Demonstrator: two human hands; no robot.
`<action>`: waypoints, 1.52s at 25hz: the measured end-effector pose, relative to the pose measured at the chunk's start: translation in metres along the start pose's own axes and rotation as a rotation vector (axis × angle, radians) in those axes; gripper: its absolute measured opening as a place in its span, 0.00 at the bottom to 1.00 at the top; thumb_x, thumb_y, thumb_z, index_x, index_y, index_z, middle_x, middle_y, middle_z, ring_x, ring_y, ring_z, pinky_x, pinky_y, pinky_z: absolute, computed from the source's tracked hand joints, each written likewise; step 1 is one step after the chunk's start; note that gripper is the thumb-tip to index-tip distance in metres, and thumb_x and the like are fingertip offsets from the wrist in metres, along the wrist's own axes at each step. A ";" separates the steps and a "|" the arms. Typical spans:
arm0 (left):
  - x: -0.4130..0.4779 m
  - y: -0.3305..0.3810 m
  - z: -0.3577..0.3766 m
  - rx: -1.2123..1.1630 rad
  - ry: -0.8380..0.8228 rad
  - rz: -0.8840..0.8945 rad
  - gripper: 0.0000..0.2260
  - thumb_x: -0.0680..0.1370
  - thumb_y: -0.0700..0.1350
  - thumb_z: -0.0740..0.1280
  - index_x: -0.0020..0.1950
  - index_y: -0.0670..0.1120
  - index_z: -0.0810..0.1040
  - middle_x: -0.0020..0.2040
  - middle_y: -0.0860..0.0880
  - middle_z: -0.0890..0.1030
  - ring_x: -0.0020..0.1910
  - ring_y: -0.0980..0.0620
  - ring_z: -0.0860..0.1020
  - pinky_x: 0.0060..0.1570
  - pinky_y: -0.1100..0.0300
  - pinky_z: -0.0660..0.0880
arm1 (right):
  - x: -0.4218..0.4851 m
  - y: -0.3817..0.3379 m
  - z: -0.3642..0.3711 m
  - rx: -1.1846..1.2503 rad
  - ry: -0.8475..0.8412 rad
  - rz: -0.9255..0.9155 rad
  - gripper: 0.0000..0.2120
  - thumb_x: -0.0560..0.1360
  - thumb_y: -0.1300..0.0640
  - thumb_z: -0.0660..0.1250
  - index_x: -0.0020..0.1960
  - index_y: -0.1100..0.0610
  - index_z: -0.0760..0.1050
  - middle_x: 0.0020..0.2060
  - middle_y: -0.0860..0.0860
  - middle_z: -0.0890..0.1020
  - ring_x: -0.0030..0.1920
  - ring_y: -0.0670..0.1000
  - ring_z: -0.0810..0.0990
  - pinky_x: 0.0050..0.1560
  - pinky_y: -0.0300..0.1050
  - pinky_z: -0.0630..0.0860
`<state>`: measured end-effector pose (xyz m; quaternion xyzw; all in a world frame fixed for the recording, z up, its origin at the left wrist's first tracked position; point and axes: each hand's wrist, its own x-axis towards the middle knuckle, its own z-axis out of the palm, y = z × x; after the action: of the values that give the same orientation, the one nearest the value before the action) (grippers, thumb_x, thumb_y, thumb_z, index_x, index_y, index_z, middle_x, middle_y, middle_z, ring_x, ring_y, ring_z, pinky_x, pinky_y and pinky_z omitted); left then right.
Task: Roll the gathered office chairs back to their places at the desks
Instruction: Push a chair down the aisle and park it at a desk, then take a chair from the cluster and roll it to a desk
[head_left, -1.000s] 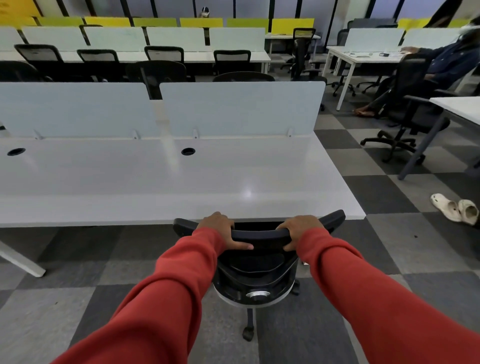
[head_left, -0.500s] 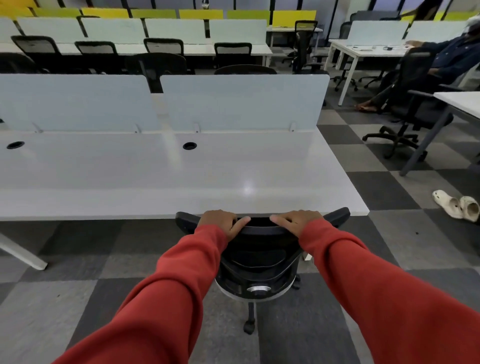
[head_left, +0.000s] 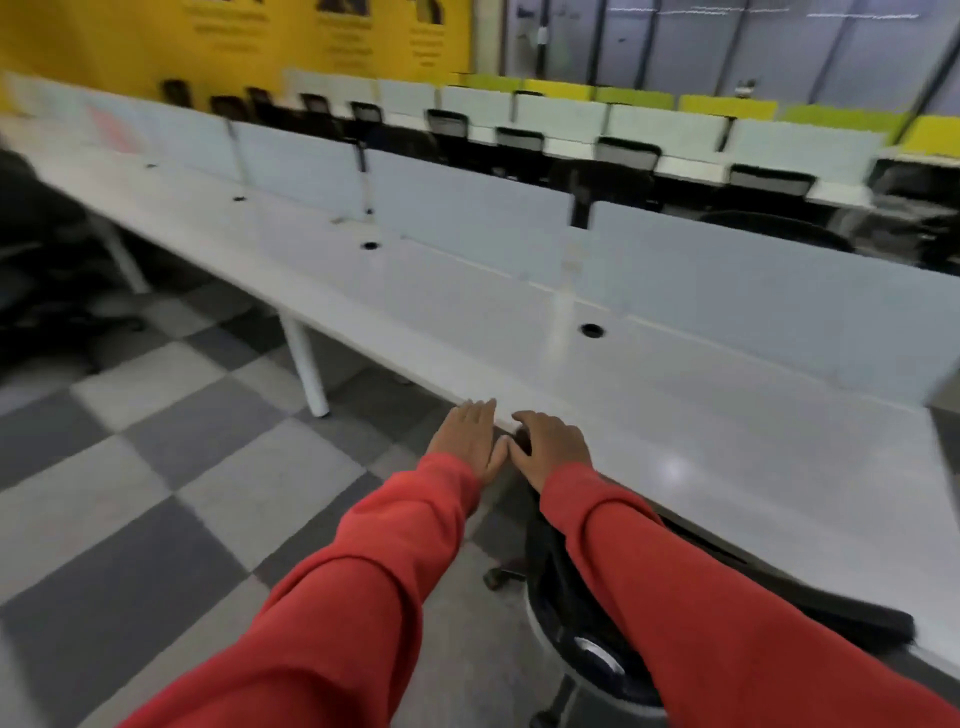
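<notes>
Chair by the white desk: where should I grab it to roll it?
Grab the chair by the curved top bar of its backrest, one hand near each end. Come from behind, on the floor side. The backrest sits against the desk edge and the seat seems tucked under, so only the back faces you.

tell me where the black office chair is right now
The black office chair is at lower right in the head view, pushed up against the near edge of the white desk, partly under the person's right sleeve.
</notes>
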<state>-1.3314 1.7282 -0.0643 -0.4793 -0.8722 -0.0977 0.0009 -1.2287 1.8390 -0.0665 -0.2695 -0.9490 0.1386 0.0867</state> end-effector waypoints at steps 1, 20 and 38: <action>-0.014 -0.024 -0.009 0.003 0.023 -0.063 0.28 0.82 0.52 0.54 0.78 0.39 0.53 0.76 0.40 0.61 0.77 0.43 0.56 0.75 0.51 0.51 | 0.010 -0.025 0.008 0.002 -0.008 -0.070 0.24 0.78 0.42 0.60 0.71 0.49 0.68 0.66 0.49 0.76 0.65 0.52 0.73 0.65 0.50 0.66; -0.313 -0.418 -0.214 0.304 0.294 -0.766 0.23 0.80 0.53 0.57 0.70 0.41 0.67 0.68 0.42 0.71 0.69 0.44 0.67 0.72 0.50 0.59 | 0.027 -0.564 0.092 0.094 -0.089 -0.872 0.25 0.79 0.39 0.57 0.72 0.49 0.66 0.68 0.47 0.75 0.66 0.51 0.74 0.64 0.48 0.68; -0.150 -0.669 -0.230 0.334 0.145 -0.816 0.21 0.78 0.51 0.59 0.69 0.44 0.66 0.66 0.45 0.73 0.64 0.44 0.71 0.61 0.49 0.69 | 0.269 -0.731 0.182 0.035 -0.101 -0.841 0.24 0.79 0.45 0.61 0.72 0.49 0.64 0.68 0.48 0.74 0.68 0.50 0.71 0.64 0.49 0.66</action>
<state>-1.8308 1.2143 0.0337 -0.0811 -0.9914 0.0187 0.1007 -1.8549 1.3470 0.0115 0.1498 -0.9769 0.1202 0.0936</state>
